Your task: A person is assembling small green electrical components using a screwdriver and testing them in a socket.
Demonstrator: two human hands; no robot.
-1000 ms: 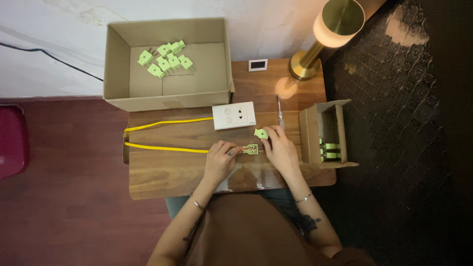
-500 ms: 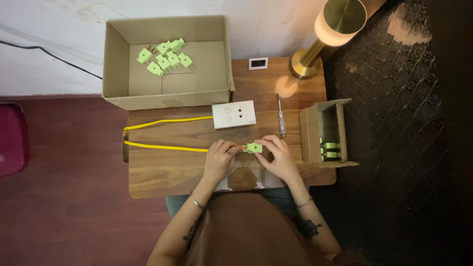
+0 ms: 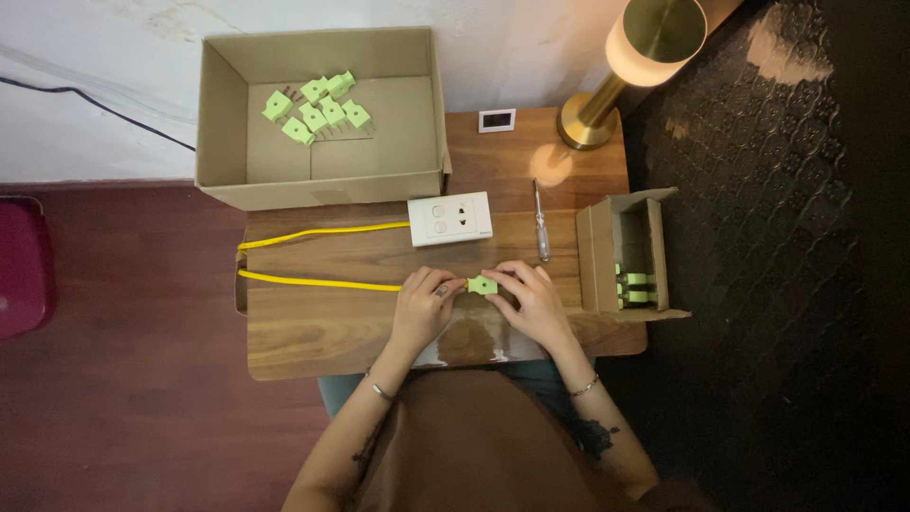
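A dark red thing (image 3: 21,265) is sitting on the red-brown floor at the far left, cut off by the edge. A thin black wire (image 3: 95,100) is running along the white wall.

Next, a big open brown cardboard box (image 3: 379,180) is standing at the back left of the brown wooden table (image 3: 313,332), with part of it hanging past the table's edge. Light green plastic plugs (image 3: 318,109) are lying in a little bunch inside it, near the back.

A long yellow cable (image 3: 313,281) is lying across the table in two lines. The back line is going to a white square wall socket (image 3: 449,219) that is lying flat near the middle of the table. The front line is going to the person's left hand (image 3: 424,303).

The left hand is closing around the end of the yellow cable. Just beside it, the right hand (image 3: 533,301) is pinching a small light green plastic plug (image 3: 482,284) with its fingertips. The plug is sitting between the two hands, just above the table, near its front middle.

A thin screwdriver with a clear handle (image 3: 540,228) is lying on the table behind the right hand. A small white square thing (image 3: 497,120) is sitting at the back. A gold lamp with a glowing round shade (image 3: 633,57) is standing at the back right corner.

A small open brown cardboard box (image 3: 597,256) is standing at the table's right edge, with more green plugs (image 3: 633,289) inside.
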